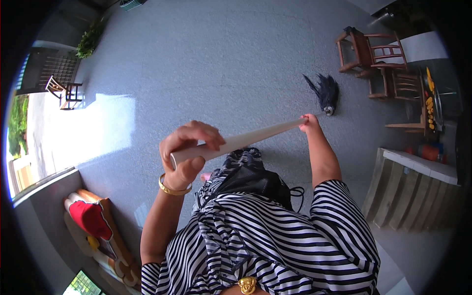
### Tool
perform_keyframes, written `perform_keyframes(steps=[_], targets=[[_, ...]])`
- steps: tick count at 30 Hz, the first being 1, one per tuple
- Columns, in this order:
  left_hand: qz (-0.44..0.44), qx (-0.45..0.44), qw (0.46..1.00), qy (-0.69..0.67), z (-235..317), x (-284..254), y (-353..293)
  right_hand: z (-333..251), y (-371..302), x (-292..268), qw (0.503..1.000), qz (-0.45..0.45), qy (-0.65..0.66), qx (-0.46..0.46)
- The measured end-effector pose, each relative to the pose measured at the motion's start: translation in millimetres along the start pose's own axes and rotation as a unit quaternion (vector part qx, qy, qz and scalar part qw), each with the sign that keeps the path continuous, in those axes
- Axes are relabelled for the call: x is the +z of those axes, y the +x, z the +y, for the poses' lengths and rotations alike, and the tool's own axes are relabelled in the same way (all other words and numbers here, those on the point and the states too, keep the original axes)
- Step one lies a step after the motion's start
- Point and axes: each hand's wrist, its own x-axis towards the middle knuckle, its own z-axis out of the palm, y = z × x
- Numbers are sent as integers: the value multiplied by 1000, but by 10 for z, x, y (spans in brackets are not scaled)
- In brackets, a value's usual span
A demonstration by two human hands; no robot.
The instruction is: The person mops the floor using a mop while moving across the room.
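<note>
A mop with a long white pole (253,139) slants across in front of me. Its dark stringy head (326,93) rests on the grey floor to the right. My left hand (186,147) is at the pole's near end, fingers curled over the top and thumb underneath. Farther down, my right hand (309,122) is closed round the pole close to the mop head. A gold bangle (173,186) circles my left wrist.
Wooden chairs (361,54) stand at the far right, above a pale slatted structure (403,191). Another chair (65,92) is beside the bright doorway at left. A wooden seat (110,231) with red cloth (90,219) lies at lower left. A green plant (90,39) is at far left.
</note>
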Motion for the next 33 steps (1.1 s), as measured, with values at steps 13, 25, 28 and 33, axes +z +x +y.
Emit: perform_keyframes(steps=[13, 25, 28, 33], targets=[[200, 4, 978, -63, 704, -509, -559, 1224, -364, 690, 986, 75, -137, 50], [430, 102, 894, 78, 2105, -329, -2116, 3211, -1364, 1118, 942, 94, -310, 86], [497, 127, 850, 122, 2283, 0, -2490, 3513, -1690, 1016, 911, 65, -393, 109], [577, 172, 782, 163, 2393, 721, -2871, 4200, -1934, 647, 845, 5, -524, 109]])
